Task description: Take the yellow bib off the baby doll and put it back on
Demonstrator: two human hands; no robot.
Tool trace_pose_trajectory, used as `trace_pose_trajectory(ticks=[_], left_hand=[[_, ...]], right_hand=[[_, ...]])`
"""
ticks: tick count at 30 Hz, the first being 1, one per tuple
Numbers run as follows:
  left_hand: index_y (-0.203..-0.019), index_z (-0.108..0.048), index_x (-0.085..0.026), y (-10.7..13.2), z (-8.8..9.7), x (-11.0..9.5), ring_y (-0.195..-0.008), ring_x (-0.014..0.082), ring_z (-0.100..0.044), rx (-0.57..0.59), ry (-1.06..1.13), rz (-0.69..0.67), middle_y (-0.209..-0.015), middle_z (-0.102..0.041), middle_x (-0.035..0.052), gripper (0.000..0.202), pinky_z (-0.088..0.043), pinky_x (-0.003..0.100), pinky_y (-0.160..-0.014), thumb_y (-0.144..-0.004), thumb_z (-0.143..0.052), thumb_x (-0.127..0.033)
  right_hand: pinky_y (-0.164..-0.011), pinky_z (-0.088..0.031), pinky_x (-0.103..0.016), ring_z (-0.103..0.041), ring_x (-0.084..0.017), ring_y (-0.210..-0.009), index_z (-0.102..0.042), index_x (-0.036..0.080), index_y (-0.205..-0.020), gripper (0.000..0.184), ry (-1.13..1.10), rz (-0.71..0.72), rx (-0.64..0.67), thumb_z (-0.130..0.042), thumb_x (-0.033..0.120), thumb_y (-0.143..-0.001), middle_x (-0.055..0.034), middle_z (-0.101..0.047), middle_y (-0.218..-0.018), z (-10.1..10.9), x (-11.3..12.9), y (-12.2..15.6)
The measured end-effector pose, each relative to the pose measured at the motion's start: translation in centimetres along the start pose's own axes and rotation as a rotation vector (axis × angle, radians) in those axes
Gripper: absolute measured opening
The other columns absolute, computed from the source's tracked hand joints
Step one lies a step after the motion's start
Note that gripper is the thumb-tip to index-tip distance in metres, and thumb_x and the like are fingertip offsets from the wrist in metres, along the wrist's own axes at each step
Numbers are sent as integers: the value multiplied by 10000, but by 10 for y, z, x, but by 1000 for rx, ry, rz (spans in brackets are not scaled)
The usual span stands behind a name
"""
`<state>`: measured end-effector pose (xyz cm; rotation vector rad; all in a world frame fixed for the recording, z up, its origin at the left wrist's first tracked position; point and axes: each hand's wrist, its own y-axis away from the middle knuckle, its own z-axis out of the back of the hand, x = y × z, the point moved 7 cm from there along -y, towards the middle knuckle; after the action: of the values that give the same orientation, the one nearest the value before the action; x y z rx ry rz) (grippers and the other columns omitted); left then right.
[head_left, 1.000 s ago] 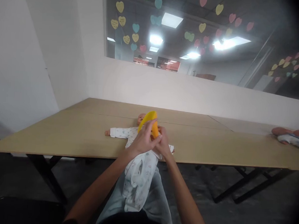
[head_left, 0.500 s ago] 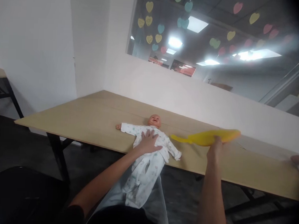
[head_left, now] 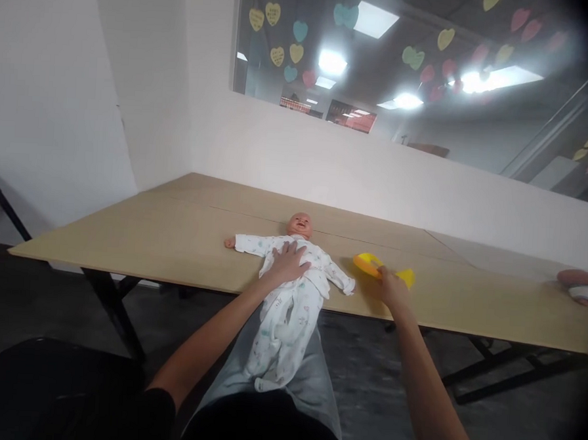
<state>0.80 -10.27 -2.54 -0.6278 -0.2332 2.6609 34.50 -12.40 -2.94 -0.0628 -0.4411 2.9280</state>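
A baby doll (head_left: 296, 312) in white printed pyjamas lies on its back, its upper body on the table and its legs over my lap. My left hand (head_left: 288, 262) rests flat on the doll's chest, fingers spread. To the right of the doll, my right hand (head_left: 393, 287) is closed around a yellow bib (head_left: 369, 264), which looks thin and bendy, with an orange tint at its left edge. The bib is held just above the table or against it; I cannot tell which. My fingers cover its middle.
The wooden table (head_left: 185, 234) runs along a white wall below a window with heart-shaped notes. At its far right lies another doll (head_left: 584, 284), partly cut off. A black chair (head_left: 54, 378) stands at lower left.
My right hand has moved left and turned the bib, which now looks shorter and curved, nearer the doll's arm. My left hand stays on the doll's chest. The view has shifted slightly.
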Motion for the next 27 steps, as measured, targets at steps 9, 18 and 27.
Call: trace_pose_trajectory(ticks=[9, 18, 27], left_hand=[[-1463, -476, -87, 44, 29, 39, -1443, 307, -453, -234, 280, 102, -1512, -517, 212, 571, -339, 431, -1203, -977, -483, -387], [-1543, -372, -205, 67, 11, 57, -1493, 301, -395, -46, 655, 347, -1604, -432, 133, 729, -452, 389, -1129, -914, -606, -491], [-1517, -368, -150, 44, 5, 53, -1472, 237, -414, -277, 664, 403, -1614, -405, 144, 669, -351, 339, -1197, -907, -597, -296]], right_hand=[[-1039, -439, -448, -584, -336, -1222, -578, 65, -1291, 405, -184, 278, 100, -421, 259, -972, -240, -618, -1300, 23, 69, 42], [-1267, -236, -527, -261, -316, -1550, -242, 91, -1587, 843, -965, 314, 149, -473, 600, -957, -221, -255, -1654, 3, 184, 100], [-1274, -216, -521, -247, -305, -1553, -289, 67, -1565, 758, -1108, 276, -46, -504, 360, -899, -227, -299, -1630, -13, 207, 71]])
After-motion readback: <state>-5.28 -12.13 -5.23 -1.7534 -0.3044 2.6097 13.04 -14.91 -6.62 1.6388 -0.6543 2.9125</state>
